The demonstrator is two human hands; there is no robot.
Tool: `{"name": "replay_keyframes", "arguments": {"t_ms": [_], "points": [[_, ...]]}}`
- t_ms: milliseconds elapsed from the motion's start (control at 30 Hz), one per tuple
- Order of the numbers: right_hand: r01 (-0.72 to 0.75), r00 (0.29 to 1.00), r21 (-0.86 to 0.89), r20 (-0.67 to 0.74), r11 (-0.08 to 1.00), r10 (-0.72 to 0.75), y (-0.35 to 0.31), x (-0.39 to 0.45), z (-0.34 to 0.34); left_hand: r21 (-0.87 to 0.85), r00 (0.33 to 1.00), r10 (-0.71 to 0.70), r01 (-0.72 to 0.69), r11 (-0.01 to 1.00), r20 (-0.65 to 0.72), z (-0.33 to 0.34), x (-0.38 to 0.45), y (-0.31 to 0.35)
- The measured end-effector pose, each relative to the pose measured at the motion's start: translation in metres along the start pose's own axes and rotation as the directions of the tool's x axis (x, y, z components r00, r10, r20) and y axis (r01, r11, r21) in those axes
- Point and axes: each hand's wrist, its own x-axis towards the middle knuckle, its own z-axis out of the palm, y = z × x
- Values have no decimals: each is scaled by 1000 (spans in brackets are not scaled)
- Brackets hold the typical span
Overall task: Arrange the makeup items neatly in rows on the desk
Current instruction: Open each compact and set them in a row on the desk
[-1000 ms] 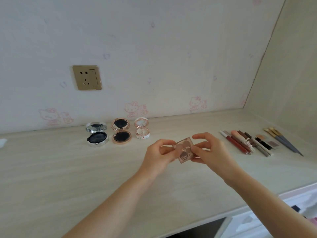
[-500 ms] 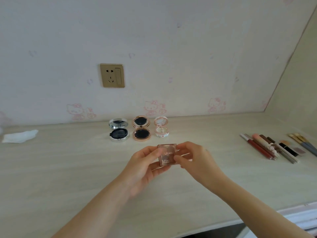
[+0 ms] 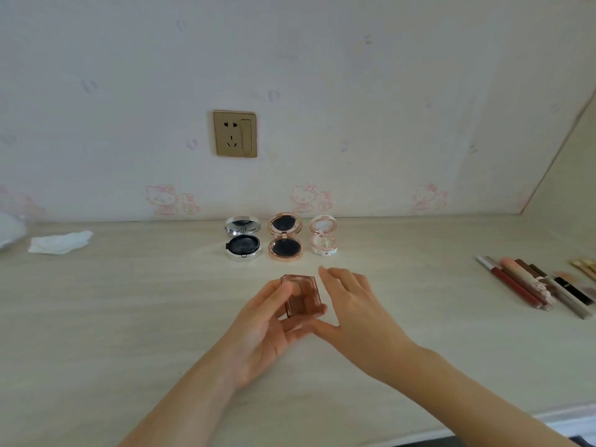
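A small brown translucent palette [image 3: 303, 296] is being held just above the desk [image 3: 129, 317] near the middle of the view, its lid apparently raised toward the wall. It is being gripped by the left hand [image 3: 263, 330], whose thumb is being pressed on the upper left corner while the curled fingers are being wrapped under the base. The right hand [image 3: 353, 312] is being kept at the palette's 3 o'clock side with its fingers spread and relaxed; the thumb is lying close to the lower right corner, though contact cannot be told. At 12 o'clock from the palette, near the wall, three open round compacts are being shown in a row: a silver compact [image 3: 242, 238], a rose-gold compact [image 3: 285, 237] just beside it, and a white compact [image 3: 323, 237] at the right end. The stretch of desk between them and the palette is being left bare. At 3 o'clock, well apart, a group of lip glosses and pencils [image 3: 535, 287] is lying side by side, angled, with gold-handled brushes [image 3: 585, 266] beyond them at the frame edge. At 10 o'clock, far to the left, a crumpled white tissue [image 3: 59, 241] is resting on the desk. A gold wall socket [image 3: 235, 133] is being seen above the compacts.
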Motion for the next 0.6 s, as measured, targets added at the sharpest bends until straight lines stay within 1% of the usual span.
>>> {"name": "replay_keyframes", "arguments": {"t_ms": [167, 233, 300, 400, 533, 600], "points": [[200, 972, 38, -131, 979, -193, -4, -1, 3, 1, 1000, 10, -10, 1000, 3, -5, 1, -5], [222, 961, 59, -181, 973, -208, -4, -1, 6, -3, 1000, 6, -5, 1000, 21, -4, 0, -5], [234, 951, 81, -226, 969, -211, -4, 0, 6, -40, 999, -14, 15, 999, 31, -4, 0, -6], [256, 938, 92, -265, 962, -225, -4, -1, 2, -64, 999, -10, 13, 998, 51, -5, 1, -5], [266, 934, 78, -266, 961, -237, -5, -1, -5, -59, 999, -15, 18, 998, 50, -6, 2, -6], [262, 941, 138, -255, 955, -221, -4, -1, -8, -45, 999, -11, 13, 999, 41, -7, 3, -6]]}}
